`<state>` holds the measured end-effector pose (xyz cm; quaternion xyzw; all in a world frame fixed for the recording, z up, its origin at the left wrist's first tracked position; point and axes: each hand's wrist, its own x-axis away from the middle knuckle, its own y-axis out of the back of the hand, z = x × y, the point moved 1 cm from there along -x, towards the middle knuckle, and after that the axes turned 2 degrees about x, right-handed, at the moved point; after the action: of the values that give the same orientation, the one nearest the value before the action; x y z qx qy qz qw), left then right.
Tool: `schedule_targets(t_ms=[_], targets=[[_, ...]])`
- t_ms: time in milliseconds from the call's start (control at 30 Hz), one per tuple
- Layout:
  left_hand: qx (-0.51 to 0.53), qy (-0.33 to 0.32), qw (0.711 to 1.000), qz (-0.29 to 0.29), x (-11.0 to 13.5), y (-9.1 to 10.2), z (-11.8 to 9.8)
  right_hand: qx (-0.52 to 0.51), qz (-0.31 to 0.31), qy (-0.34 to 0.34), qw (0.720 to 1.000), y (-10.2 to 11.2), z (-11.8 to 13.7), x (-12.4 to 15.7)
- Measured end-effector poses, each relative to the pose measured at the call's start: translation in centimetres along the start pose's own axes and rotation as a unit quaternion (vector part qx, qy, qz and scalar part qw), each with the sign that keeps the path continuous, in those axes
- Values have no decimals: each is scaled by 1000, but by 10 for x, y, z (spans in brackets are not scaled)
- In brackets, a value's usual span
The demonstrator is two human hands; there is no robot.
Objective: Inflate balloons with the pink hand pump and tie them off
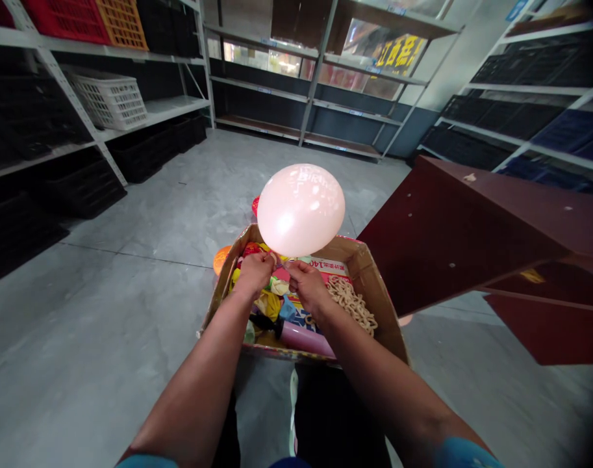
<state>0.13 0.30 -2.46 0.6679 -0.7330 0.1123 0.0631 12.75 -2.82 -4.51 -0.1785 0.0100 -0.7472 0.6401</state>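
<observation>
A pale pink inflated balloon [301, 209] with white printing stands up over an open cardboard box [381, 292]. At its lower end my left hand [257, 272] pinches the neck from the left. My right hand [306, 283] is closed at the same spot from the right, thumb and finger together. The neck itself is mostly hidden by the fingers. Below my hands lie limp balloons, among them a yellow one [269, 305] and a blue one [287, 308]. A pink hand pump [306, 339] with a black end rests along the near side of the box.
A tangle of beige cord-like loops [351, 302] fills the box's right side. An orange balloon [221, 259] and a red one [255, 206] are on the floor outside it. Dark red panels [462, 227] stand close on the right. Shelves with crates [108, 97] line the walls.
</observation>
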Motion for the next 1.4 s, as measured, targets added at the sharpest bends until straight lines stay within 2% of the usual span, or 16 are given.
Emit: schedule_targets(t_ms=[100,167,233,300,400,533,600,633,700,767,833,1000,1100,1200,1300,1400], targets=[[-127,-73,987,-62,0,-1,-2,107,-16,79,991,-2,6,7],[-176,-111,975,-84,-1,-2,-3,208,-7,150,967,-1,11,10],[-189,-125,970,-88,-1,-3,-4,284,7,191,940,2,17,11],[-214,-132,964,-88,-2,-3,-3,332,20,203,921,6,21,10],[-265,-143,950,-85,-2,-5,-2,375,46,227,898,9,27,7],[-316,-165,932,-71,-2,-9,-1,431,65,336,835,7,32,4],[-340,-171,923,-60,-1,-12,0,435,64,357,824,5,32,1],[-349,-171,920,-54,-1,-13,1,429,61,355,829,5,32,0],[-355,-168,918,-47,0,-14,1,396,43,326,857,4,31,-2],[-351,-165,920,-54,1,-15,2,352,21,265,897,4,31,-5],[-340,-165,923,-67,2,-16,2,322,5,206,924,4,31,-6],[-315,-183,928,-83,8,-21,3,281,-15,105,954,0,36,-5],[-314,-193,926,-75,11,-24,4,290,-26,88,953,0,37,-5],[-362,-193,910,-66,11,-26,4,386,-36,139,911,2,37,-4],[-384,-182,903,-66,9,-27,6,501,-70,209,837,4,37,1],[-355,-171,917,-56,4,-28,8,575,-114,268,765,3,35,6]])
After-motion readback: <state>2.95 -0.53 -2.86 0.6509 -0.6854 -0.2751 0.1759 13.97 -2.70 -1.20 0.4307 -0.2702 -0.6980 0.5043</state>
